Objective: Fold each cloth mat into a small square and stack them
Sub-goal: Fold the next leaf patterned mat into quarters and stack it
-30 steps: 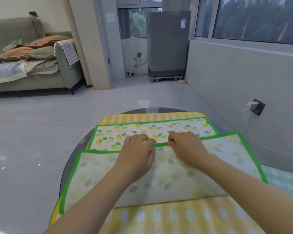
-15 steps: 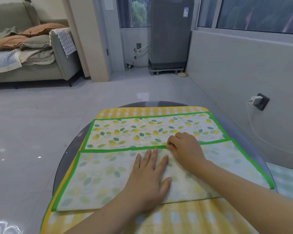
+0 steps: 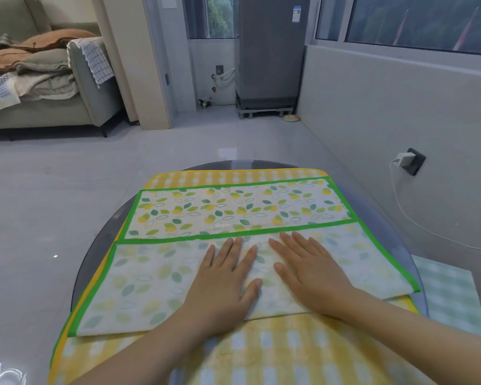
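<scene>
Since a moment ago the right hand (image 3: 308, 269) flattens beside the left hand (image 3: 225, 276), both open-palmed on the leaf-print mat (image 3: 156, 284), whose uneven fold may skew if pressed.

Matt cloth leaf-print mat (image 3: 233, 209), dark glossy glass table (image 3: 95, 245), polished floor (image 3: 53, 190)
</scene>
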